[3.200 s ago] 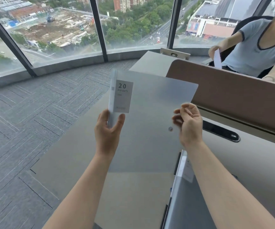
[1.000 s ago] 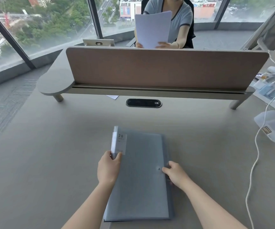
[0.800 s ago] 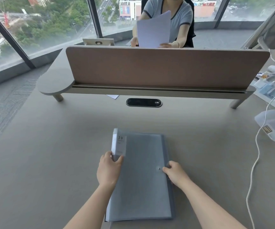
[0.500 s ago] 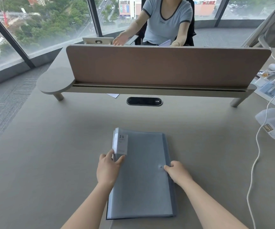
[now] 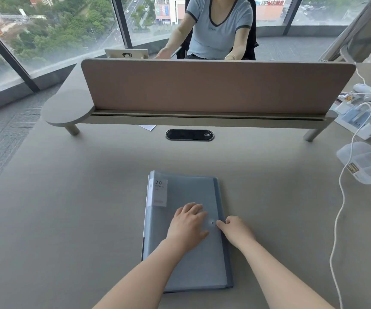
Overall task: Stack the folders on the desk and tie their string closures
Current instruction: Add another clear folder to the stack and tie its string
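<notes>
The folders [image 5: 186, 233] lie stacked on the near middle of the desk [image 5: 68, 208], spines to the left, with a white label reading "20" at the far-left corner of the top one. A darker edge shows along the right and near sides, so at least one more folder sits beneath, a little offset to the right.

Your left hand [image 5: 187, 224] lies flat on the top cover, fingers spread and almost straight, gripping nothing. Keep it pressing there so the stack cannot slide while you work the closure.

Just to its right is the small round closure button [image 5: 212, 222], close to the right edge of the cover. Your right hand [image 5: 235, 230] rests at that edge, fingers loosely curled, fingertips beside the button; whether it already pinches the string I cannot tell, since no string is visible.

Find the string at the edge, draw it snug, and wind it round the button with small turns, holding tension so the loops do not slip off.
</notes>
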`<action>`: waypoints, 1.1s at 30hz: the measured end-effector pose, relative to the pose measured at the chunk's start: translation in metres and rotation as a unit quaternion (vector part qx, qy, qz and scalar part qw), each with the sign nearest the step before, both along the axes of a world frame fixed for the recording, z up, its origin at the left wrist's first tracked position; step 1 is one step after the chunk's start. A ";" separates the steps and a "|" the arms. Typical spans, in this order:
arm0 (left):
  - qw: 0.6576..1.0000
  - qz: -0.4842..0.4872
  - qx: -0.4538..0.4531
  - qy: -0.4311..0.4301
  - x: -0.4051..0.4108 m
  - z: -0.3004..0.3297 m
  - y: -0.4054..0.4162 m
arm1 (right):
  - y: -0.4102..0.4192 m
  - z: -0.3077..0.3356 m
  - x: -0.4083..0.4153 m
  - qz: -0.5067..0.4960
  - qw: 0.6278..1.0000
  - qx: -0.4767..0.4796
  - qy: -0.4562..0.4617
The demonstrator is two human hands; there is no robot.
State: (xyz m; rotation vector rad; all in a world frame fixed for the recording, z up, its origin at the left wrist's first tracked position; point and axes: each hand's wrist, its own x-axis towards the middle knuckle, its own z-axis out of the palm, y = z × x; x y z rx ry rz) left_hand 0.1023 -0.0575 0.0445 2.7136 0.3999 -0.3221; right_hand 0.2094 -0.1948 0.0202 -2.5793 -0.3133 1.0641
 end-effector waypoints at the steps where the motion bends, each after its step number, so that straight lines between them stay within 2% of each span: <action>1: 1.000 -0.012 0.005 0.017 0.001 -0.003 -0.002 | 0.000 0.000 0.000 0.000 1.000 0.000 0.001; 9: 0.997 -0.033 0.042 0.048 -0.005 -0.025 -0.008 | -0.005 0.000 0.005 0.019 0.999 -0.023 0.016; 16: 0.997 -0.031 0.043 0.058 -0.004 -0.028 -0.007 | -0.008 0.035 0.030 0.082 0.978 -0.115 0.156; 19: 0.997 -0.032 0.043 0.062 -0.003 -0.029 -0.005 | -0.007 0.039 0.041 0.025 0.975 -0.111 0.191; 23: 0.997 -0.031 0.045 0.061 -0.002 -0.030 -0.004 | 0.007 0.033 0.045 -0.072 0.984 -0.054 0.154; 26: 0.996 -0.036 0.049 0.059 -0.002 -0.031 -0.003 | 0.022 0.024 0.041 -0.084 0.989 -0.016 0.121; 28: 0.996 -0.038 0.048 0.059 -0.003 -0.032 -0.002 | 0.032 0.015 0.038 -0.061 0.994 0.003 0.095; 33: 0.997 -0.033 0.040 0.054 -0.003 -0.034 -0.002 | 0.048 0.005 0.027 0.075 0.997 -0.024 -0.012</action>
